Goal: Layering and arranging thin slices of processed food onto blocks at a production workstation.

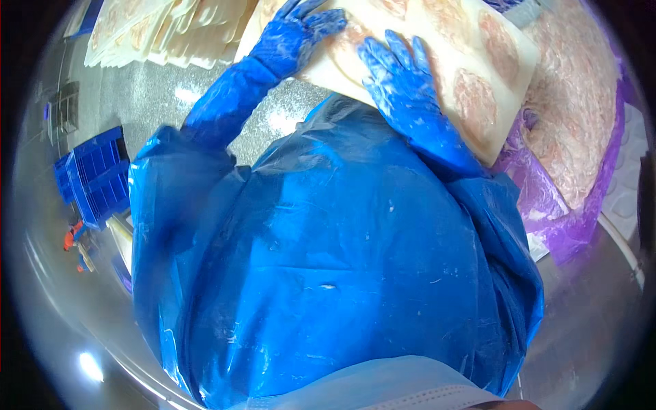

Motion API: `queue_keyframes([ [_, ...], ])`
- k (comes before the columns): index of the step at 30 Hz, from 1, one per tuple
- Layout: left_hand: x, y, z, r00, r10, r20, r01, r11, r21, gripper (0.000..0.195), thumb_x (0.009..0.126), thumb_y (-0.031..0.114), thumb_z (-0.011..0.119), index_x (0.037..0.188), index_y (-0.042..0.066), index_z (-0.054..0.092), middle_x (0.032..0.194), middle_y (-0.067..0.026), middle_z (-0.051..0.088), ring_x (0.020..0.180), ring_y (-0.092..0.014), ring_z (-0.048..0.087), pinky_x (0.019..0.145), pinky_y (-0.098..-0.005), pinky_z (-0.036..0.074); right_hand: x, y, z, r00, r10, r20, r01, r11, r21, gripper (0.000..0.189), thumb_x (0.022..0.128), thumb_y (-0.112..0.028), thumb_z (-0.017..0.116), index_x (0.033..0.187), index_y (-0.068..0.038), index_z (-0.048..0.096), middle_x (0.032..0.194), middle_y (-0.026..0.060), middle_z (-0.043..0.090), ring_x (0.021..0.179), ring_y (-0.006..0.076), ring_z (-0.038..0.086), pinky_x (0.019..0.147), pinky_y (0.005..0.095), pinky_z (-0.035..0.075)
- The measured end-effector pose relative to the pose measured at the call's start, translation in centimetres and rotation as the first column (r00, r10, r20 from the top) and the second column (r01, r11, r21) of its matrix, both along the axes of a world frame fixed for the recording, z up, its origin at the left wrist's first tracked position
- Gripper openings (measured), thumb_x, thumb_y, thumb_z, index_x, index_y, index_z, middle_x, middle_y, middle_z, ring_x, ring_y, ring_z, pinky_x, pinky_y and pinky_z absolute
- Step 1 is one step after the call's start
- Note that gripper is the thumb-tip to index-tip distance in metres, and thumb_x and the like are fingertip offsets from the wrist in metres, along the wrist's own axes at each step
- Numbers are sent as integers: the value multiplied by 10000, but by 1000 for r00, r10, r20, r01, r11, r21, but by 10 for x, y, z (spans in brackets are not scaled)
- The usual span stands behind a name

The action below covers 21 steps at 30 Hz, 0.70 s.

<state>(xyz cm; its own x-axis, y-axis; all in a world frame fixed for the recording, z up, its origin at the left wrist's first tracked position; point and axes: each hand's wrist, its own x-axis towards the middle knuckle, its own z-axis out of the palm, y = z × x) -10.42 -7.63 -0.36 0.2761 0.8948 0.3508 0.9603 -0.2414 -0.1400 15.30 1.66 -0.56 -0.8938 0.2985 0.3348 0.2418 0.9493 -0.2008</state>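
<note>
A pale, flat sheet lies before me, bearing several thin ovals of raw, pinkish minced meat. My left hand, in a smeared blue glove, is over the sheet's left part, its fingers spread near a meat oval at the middle. Flat on the sheet, or just above it, is my right hand, also gloved in blue and coated with pale residue, its fingers apart. Both hands hold nothing that I can see. What lies under the right palm is hidden.
At right, a large mass of minced meat sits in a purple plastic liner. Overlapping pale sheets are piled on the metal table at upper left. Blue plastic crates stand farther off, with a distant person below them.
</note>
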Motion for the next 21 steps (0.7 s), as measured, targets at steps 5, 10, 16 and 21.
queue_keyframes([
  [5, 77, -4, 9, 914, 68, 401, 29, 972, -232, 718, 965, 295, 667, 1597, 140, 363, 1673, -136, 310, 1565, -344, 242, 1269, -515, 189, 99, 31, 7, 973, -202, -111, 153, 926, -344, 391, 964, -239, 650, 1337, -125, 672, 1384, 102, 632, 1343, 304, 529, 1172, 492, 342],
  [10, 101, -2, 0, 895, 109, 433, -36, 984, -173, 728, 978, 358, 644, 1591, 79, 367, 1663, -173, 315, 1563, -354, 245, 1270, -516, 175, 241, 110, 20, 662, -717, 218, 665, 429, -611, 284, 1001, -228, 636, 1229, -77, 711, 1230, 179, 707, 1162, 308, 671, 998, 399, 514],
  [16, 93, -3, -2, 914, 142, 380, -62, 974, -216, 717, 988, 382, 618, 1593, 84, 374, 1655, -149, 346, 1554, -341, 274, 1265, -511, 188, 292, 169, -36, 878, -443, 179, 476, 848, -233, 326, 931, -236, 680, 1212, -71, 702, 1127, 145, 738, 964, 257, 722, 839, 373, 567],
  [21, 98, -4, -1, 897, 172, 408, -88, 973, -215, 688, 982, 350, 628, 1582, 102, 401, 1636, -140, 385, 1542, -338, 306, 1254, -510, 212, 325, 183, -36, 779, -592, 209, 540, 461, -704, 397, 912, -194, 693, 1274, -34, 669, 1136, 120, 719, 959, 192, 697, 801, 319, 565],
])
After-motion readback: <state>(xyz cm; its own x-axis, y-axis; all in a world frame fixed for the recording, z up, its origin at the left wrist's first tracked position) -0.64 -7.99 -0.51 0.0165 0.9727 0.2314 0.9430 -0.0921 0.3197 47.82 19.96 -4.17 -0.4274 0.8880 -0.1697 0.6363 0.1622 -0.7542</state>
